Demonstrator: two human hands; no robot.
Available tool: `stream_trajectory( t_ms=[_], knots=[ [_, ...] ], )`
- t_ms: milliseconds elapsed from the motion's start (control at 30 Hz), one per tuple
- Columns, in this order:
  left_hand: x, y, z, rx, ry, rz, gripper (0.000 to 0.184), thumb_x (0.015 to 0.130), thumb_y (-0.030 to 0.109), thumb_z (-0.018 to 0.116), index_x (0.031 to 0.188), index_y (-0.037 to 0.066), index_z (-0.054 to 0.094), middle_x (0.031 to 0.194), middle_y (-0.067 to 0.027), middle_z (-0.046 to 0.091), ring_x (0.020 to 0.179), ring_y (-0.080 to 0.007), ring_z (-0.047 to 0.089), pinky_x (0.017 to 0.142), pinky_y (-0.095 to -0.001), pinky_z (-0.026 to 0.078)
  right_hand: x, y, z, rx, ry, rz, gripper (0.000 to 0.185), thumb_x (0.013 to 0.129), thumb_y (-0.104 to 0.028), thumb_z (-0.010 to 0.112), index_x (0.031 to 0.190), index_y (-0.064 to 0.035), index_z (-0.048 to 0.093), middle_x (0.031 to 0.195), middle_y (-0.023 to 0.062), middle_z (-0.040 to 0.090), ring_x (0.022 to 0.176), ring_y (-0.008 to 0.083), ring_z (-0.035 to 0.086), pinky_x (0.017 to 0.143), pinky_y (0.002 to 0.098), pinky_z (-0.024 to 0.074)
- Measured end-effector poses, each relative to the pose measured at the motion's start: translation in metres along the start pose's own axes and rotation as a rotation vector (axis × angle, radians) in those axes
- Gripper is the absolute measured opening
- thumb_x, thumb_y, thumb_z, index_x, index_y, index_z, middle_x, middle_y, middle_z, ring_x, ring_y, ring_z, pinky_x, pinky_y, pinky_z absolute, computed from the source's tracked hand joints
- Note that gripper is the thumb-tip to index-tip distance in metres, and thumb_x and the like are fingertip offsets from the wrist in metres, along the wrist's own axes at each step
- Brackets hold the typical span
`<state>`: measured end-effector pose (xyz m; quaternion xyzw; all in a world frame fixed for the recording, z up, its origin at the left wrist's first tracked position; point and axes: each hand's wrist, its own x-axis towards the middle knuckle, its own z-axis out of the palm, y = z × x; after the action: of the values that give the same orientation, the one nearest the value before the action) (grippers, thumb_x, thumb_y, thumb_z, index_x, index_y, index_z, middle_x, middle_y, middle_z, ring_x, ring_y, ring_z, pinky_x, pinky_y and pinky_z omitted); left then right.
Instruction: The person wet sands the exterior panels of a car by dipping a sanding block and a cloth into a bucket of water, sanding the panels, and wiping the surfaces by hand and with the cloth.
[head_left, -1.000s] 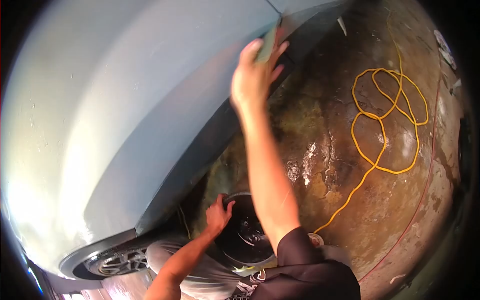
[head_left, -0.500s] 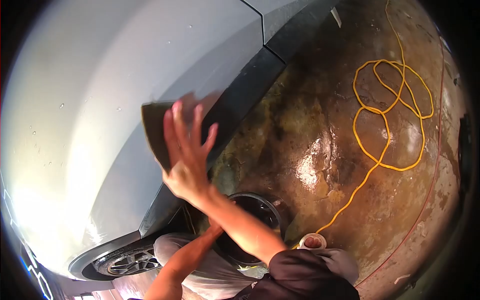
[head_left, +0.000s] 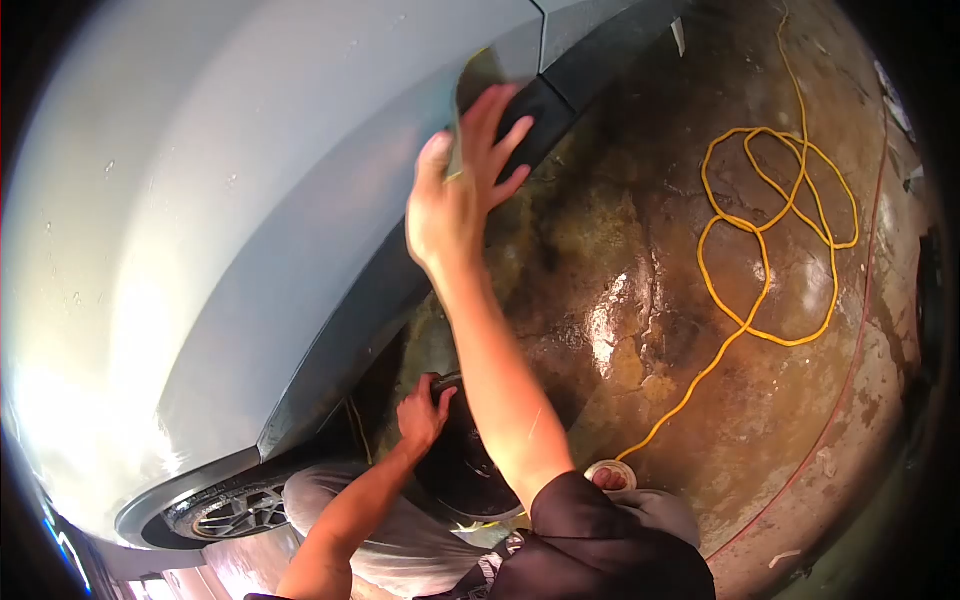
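Observation:
A dark, flat pad with a thin yellow edge (head_left: 478, 70) lies against the lower side of a light grey car (head_left: 250, 230). My right hand (head_left: 455, 205) holds it to the panel, fingers spread and thumb along its near edge; motion blurs them a little. Most of the pad is hidden behind the fingers. Lower down, my left hand (head_left: 424, 412) is closed on the upper rim of a black bucket (head_left: 450, 465), which stands in front of my knees. My right forearm covers part of the bucket.
Black trim (head_left: 530, 120) runs along the car's bottom edge, with a wheel (head_left: 240, 515) at lower left. A yellow cord (head_left: 765, 285) lies in loops on the wet, stained floor (head_left: 600, 250). A pale ring-shaped thing (head_left: 610, 478) is by my right knee.
My right hand and the pad have moved up and to the right along the car's panel, closer to the door seam. My left hand stays at the bucket, which now shows tilted.

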<state>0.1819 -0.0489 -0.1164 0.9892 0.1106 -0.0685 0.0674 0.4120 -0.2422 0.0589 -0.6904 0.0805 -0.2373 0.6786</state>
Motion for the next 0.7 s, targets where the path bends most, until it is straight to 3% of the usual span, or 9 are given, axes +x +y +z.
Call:
stream_trajectory(
  t_ms=[100,233,300,367,433,533,600,633,700],
  knots=[
    [0.002,-0.007,-0.004,0.016,-0.209,-0.040,0.035,0.090,0.039,0.067,0.112,0.013,0.059,0.093,-0.0213,0.071,0.085,-0.0460,0.068,0.074,-0.0550,0.054,-0.048,-0.006,0.020,0.058,-0.057,0.073,0.071,0.104,-0.040,0.033,0.156,0.0038,0.014,0.166,0.0192,0.003,0.151,0.0466,-0.004,0.111,0.0715,-0.0010],
    [0.000,-0.023,0.025,-0.062,0.220,0.224,0.044,0.089,0.039,0.067,0.117,0.006,0.060,0.100,-0.0200,0.071,0.090,-0.0434,0.068,0.078,-0.0542,0.053,-0.140,-0.001,0.046,-0.217,-0.239,-0.134,0.078,0.102,-0.051,0.025,0.156,0.0045,0.013,0.166,0.0203,-0.002,0.153,0.0422,-0.003,0.113,0.0686,-0.0032],
    [0.001,-0.005,0.000,0.046,-0.107,0.025,0.033,0.091,0.034,0.066,0.111,0.008,0.058,0.100,-0.0159,0.070,0.082,-0.0412,0.068,0.070,-0.0510,0.055,-0.058,0.005,0.025,-0.112,-0.045,-0.090,0.078,0.104,-0.053,0.022,0.155,0.0062,0.017,0.165,0.0236,0.003,0.153,0.0412,-0.001,0.115,0.0666,-0.0026],
    [0.000,0.003,-0.007,-0.058,-0.034,0.030,0.031,0.091,0.032,0.066,0.111,0.011,0.057,0.100,-0.0152,0.070,0.083,-0.0411,0.068,0.069,-0.0512,0.055,0.006,0.013,0.008,0.033,0.176,-0.079,0.067,0.106,-0.042,0.033,0.152,0.0058,0.027,0.163,0.0234,0.018,0.151,0.0460,0.009,0.117,0.0640,0.0024],
    [0.003,-0.001,-0.003,-0.067,-0.039,0.010,0.031,0.090,0.032,0.067,0.112,0.012,0.057,0.101,-0.0161,0.070,0.083,-0.0406,0.068,0.069,-0.0515,0.055,0.015,0.020,0.005,0.310,0.377,-0.158,0.063,0.108,-0.043,0.025,0.148,0.0046,0.038,0.158,0.0218,0.032,0.149,0.0469,0.016,0.119,0.0581,0.0056],
    [0.002,-0.013,0.013,-0.032,0.052,0.101,0.035,0.089,0.035,0.070,0.109,0.009,0.059,0.097,-0.0161,0.071,0.084,-0.0400,0.069,0.071,-0.0498,0.055,-0.079,-0.022,0.050,0.299,0.146,-0.148,0.051,0.099,-0.026,0.048,0.144,-0.0018,0.050,0.160,0.0193,0.030,0.153,0.0393,0.013,0.116,0.0636,-0.0020],
    [0.000,-0.004,0.008,-0.085,0.068,0.055,0.038,0.087,0.036,0.073,0.108,0.006,0.061,0.097,-0.0171,0.071,0.086,-0.0400,0.069,0.075,-0.0476,0.055,-0.157,-0.045,0.078,0.170,-0.041,-0.468,0.068,0.082,-0.020,0.061,0.147,-0.0111,0.047,0.165,0.0153,0.021,0.153,0.0406,0.006,0.110,0.0704,-0.0099],
    [0.001,0.016,-0.012,-0.088,-0.040,-0.072,0.039,0.087,0.036,0.073,0.109,0.007,0.060,0.099,-0.0180,0.071,0.089,-0.0399,0.069,0.077,-0.0471,0.055,-0.182,-0.038,0.084,-0.036,-0.179,-0.724,0.069,0.081,-0.023,0.062,0.148,-0.0123,0.045,0.165,0.0159,0.019,0.153,0.0445,0.003,0.111,0.0698,-0.0103],
    [0.001,-0.003,0.004,-0.096,-0.011,-0.059,0.039,0.087,0.037,0.073,0.112,0.009,0.060,0.095,-0.0188,0.071,0.086,-0.0408,0.069,0.076,-0.0491,0.055,-0.173,-0.019,0.083,-0.162,-0.097,-0.735,0.072,0.077,-0.023,0.061,0.148,-0.0178,0.046,0.166,0.0183,0.015,0.152,0.0459,0.000,0.107,0.0746,-0.0121]
  ],
)
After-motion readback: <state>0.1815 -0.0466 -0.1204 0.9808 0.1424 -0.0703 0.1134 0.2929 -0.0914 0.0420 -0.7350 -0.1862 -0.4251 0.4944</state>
